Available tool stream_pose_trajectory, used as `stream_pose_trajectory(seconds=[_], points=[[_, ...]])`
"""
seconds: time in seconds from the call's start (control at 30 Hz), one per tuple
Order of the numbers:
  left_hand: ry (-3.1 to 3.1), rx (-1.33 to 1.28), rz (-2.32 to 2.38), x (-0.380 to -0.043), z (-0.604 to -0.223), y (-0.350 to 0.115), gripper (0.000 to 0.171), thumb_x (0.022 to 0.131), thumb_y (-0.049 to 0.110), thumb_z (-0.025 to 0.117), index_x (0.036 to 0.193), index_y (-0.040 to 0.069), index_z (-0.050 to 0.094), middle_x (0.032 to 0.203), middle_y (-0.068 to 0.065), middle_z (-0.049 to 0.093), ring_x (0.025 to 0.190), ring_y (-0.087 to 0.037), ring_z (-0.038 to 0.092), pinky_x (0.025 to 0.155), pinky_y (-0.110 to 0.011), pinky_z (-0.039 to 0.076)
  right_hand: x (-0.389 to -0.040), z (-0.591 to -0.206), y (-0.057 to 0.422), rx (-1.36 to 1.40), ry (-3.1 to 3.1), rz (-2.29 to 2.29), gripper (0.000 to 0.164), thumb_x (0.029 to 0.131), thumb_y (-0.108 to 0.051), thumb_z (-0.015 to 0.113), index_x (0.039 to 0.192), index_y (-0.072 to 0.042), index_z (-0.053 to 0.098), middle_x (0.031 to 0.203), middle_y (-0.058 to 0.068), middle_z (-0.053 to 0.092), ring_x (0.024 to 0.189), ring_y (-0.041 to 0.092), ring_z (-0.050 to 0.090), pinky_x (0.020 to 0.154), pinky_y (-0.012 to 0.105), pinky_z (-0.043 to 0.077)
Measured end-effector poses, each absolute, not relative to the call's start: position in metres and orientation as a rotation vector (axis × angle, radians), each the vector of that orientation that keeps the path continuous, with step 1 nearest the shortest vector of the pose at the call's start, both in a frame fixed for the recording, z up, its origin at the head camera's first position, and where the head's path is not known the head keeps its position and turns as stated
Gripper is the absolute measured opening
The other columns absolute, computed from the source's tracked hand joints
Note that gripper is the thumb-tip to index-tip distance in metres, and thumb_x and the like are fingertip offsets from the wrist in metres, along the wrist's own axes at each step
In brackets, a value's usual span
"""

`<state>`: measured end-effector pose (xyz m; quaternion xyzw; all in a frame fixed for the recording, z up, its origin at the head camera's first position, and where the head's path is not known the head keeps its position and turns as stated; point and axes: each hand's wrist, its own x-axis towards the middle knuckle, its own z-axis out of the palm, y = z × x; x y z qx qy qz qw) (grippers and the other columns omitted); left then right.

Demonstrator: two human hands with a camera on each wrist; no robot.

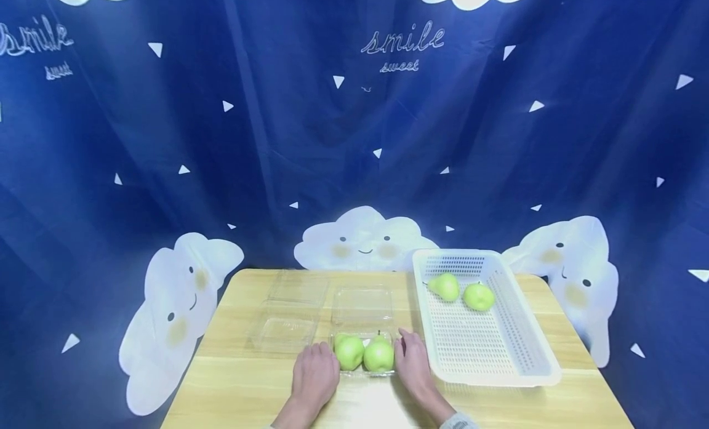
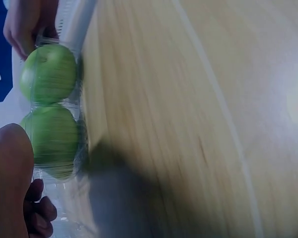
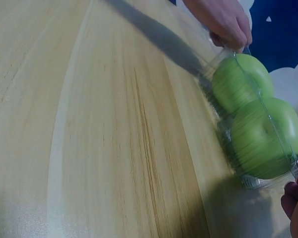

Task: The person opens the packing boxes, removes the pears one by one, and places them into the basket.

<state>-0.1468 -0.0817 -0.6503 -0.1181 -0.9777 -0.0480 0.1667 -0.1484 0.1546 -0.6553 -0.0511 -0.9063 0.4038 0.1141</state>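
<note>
Two green pears sit side by side in the base of a clear plastic clamshell box at the table's front middle. Its lid lies folded back, away from the person. My left hand holds the box's left end, its fingers curled at the rim. At the opposite end, my right hand pinches the rim, as the right wrist view partly shows with its fingertips. The clear wall stands between the pears and the camera in the left wrist view.
Another clear clamshell box lies opened out at the left. On the right, a white perforated basket holds two more green pears. Behind the wooden table hangs a blue curtain with clouds.
</note>
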Motion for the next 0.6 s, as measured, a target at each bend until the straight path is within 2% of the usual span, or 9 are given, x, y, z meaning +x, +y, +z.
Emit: stream_pose_trajectory(seconds=[0.13,0.3,0.43,0.6], points=[[-2.701,-0.408,0.034,-0.148,-0.654,-0.086,0.026,0.093,0.025,0.052,0.070,0.015,0.045,0.062,0.003,0.034,0.056,-0.014,0.028,0.051,-0.025,0.021,-0.146,-0.653,0.151,-0.108,-2.627,1.121,0.037,0.097,-0.002,0.064,0.131,0.012,0.061,0.090,0.008,0.061,0.078,0.010,0.053,0.065,0.020,0.054],[-2.600,-0.445,0.141,-0.151,-0.657,-0.089,0.024,0.089,0.026,0.048,0.067,0.015,0.042,0.059,0.002,0.031,0.054,-0.015,0.026,0.051,-0.026,0.015,-0.143,-0.649,0.147,-0.025,-2.607,0.981,0.033,0.095,0.000,0.065,0.126,0.011,0.064,0.100,0.016,0.069,0.083,0.019,0.067,0.071,0.028,0.062],[-2.578,-0.446,0.138,-0.152,-0.656,-0.090,0.024,0.087,0.026,0.048,0.067,0.016,0.040,0.059,0.002,0.030,0.053,-0.015,0.026,0.052,-0.026,0.013,-0.140,-0.644,0.145,0.018,-2.613,0.899,0.036,0.092,0.002,0.067,0.127,0.010,0.065,0.114,0.024,0.069,0.098,0.032,0.070,0.084,0.042,0.064],[-2.612,-0.435,0.095,-0.151,-0.654,-0.090,0.024,0.089,0.026,0.048,0.068,0.016,0.040,0.060,0.002,0.031,0.054,-0.015,0.027,0.052,-0.026,0.016,-0.137,-0.636,0.144,0.093,-2.644,0.853,0.043,0.092,-0.001,0.068,0.133,0.008,0.062,0.135,0.029,0.062,0.123,0.042,0.063,0.104,0.054,0.056]])
